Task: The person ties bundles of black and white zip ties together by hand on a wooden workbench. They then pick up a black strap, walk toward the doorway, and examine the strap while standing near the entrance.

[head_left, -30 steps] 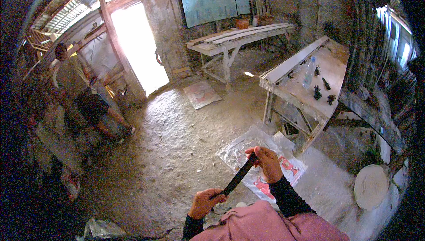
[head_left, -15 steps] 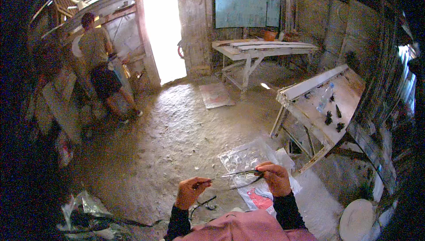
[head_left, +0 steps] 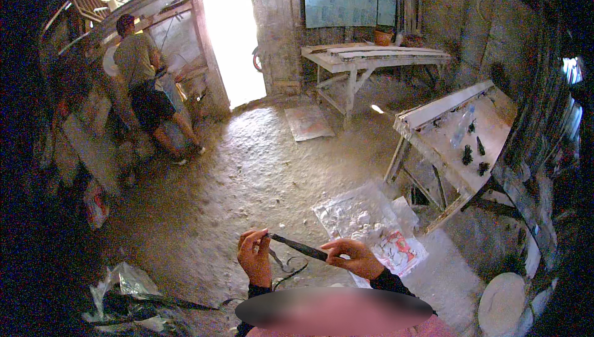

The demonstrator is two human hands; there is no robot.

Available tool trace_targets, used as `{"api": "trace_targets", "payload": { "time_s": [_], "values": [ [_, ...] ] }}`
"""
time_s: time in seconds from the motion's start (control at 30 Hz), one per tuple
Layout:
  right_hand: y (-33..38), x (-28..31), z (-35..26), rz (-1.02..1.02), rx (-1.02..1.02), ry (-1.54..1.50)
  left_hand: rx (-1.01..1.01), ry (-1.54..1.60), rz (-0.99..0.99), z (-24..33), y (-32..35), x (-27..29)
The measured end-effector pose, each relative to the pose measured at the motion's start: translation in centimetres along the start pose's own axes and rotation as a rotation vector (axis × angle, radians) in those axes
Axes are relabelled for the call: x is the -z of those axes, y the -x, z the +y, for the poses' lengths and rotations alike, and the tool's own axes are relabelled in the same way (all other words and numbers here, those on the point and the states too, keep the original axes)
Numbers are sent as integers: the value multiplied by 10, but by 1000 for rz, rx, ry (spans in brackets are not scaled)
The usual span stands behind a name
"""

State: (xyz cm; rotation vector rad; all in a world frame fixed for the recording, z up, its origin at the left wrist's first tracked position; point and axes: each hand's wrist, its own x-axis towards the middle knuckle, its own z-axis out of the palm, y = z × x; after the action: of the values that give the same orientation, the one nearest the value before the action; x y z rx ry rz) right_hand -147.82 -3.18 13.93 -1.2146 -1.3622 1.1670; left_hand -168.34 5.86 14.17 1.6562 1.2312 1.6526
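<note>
A long dark flat strip point(head_left: 300, 247) is stretched between my two hands in front of my lap, sloping down to the right. My left hand point(head_left: 253, 256) pinches its narrower upper end. Around the wider lower end, the thumb and fingers of my right hand point(head_left: 354, 259) are closed. Below the left hand hangs a thin curling dark strand point(head_left: 289, 267); whether it belongs to the same strip I cannot tell. A clear plastic bag point(head_left: 133, 279) with dark strands about it lies on the floor at the lower left.
Flattened sacks or plastic sheets point(head_left: 365, 210) lie on the floor ahead. A slanted table point(head_left: 445, 133) at right carries a bottle and several dark clumps. Beyond stands a wooden table point(head_left: 346, 61). Another person point(head_left: 139, 68) stands at far left. A round pale top point(head_left: 502, 303) is near right.
My right hand has moved left and slightly down, the left a little left and up. The strip now shows its broad dark side instead of a thin line. My view has shifted slightly.
</note>
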Motion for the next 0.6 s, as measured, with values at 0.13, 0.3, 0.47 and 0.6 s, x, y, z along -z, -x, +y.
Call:
{"api": "trace_targets", "payload": {
  "time_s": [0.13, 0.3, 0.47, 0.6],
  "values": [
    [-10, -16, 20, 28, 67, 293, 109, 335, 39, -2, 9, -12],
    [-19, -21, 39, 32, -27, 434, -49, 184, -45, -3, 20, -20],
    [-15, -15, 32, -29, 110, 505, -206, 103, -109, 1, 22, -26],
    [-17, -17, 18, 111, 270, 434, -298, -35, -160, 6, 25, -30]
  ]
}}
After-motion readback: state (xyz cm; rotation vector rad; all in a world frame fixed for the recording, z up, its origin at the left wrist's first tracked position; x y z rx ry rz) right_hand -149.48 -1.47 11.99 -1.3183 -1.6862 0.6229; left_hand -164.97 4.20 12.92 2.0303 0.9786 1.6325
